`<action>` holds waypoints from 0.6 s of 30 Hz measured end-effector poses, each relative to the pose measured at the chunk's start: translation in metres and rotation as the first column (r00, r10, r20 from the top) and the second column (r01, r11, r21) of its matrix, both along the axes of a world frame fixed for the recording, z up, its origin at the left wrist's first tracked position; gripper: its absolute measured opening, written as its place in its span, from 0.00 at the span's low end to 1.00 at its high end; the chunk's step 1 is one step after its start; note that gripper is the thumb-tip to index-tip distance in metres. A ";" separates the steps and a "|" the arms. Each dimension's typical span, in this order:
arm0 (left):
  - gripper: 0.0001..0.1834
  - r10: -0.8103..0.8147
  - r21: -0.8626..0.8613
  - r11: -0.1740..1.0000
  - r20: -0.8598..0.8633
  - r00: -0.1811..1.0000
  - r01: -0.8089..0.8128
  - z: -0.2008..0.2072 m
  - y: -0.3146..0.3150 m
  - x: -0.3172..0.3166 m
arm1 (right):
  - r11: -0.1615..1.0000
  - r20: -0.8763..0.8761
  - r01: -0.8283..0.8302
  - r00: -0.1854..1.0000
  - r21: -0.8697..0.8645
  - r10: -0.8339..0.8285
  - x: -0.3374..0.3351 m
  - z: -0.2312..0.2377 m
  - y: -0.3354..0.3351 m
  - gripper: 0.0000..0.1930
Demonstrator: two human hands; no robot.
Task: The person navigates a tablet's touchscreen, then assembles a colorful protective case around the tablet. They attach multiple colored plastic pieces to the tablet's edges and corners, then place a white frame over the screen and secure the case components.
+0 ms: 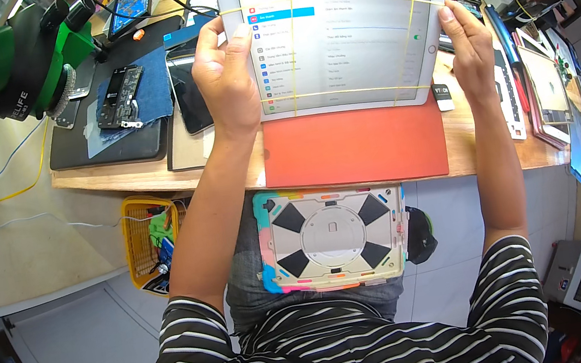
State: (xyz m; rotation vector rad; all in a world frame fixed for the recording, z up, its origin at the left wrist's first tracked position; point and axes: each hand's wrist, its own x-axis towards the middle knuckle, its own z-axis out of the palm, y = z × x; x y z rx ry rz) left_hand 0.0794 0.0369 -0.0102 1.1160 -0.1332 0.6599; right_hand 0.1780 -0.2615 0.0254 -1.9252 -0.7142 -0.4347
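Head view: the wooden surface (459, 132) spreads in front of me from 10 o'clock round to 3. Above its near part, at 1 o'clock from the middle of my view, I have the white tablet (351, 58), screen lit and facing me. Its long axis runs from 9 to 3 o'clock, dipping slightly at the right; the menu column lies at the 9 o'clock side. I hold it tilted up, probably so the display reads upright for me. Below it, at 2 o'clock, lies a flat orange sheet (353, 147), perhaps there to protect it; I cannot tell whether they touch. A multicoloured case (333, 235) lies across my lap at 5 o'clock, likely to free the workspace. At 11 o'clock my left hand (225, 78) pinches the tablet's left edge, thumb in front, fingers curled behind. At 2 o'clock my right hand (467, 39) grips the opposite edge near its far corner, likely balancing the weight. Thin rubber bands (296, 51) cross the screen, presumably clamping it to the frame. Smallest, the home button (431, 50) marks the end pointing to 3 o'clock.
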 end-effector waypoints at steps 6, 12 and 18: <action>0.28 0.081 0.075 0.994 0.057 0.995 -0.085 0.007 -0.007 0.000 | 0.997 -0.035 -0.058 0.998 0.044 0.060 0.000 -0.002 0.003 0.19; 0.30 0.086 0.086 0.992 0.056 0.995 -0.091 0.008 -0.006 -0.001 | 1.000 0.082 -0.022 0.996 0.010 0.021 0.000 -0.002 0.007 0.20; 0.30 0.069 0.056 0.996 -0.015 0.998 -0.068 0.006 -0.004 -0.001 | 0.976 0.561 0.137 0.827 -0.171 -0.018 -0.003 0.008 0.004 0.09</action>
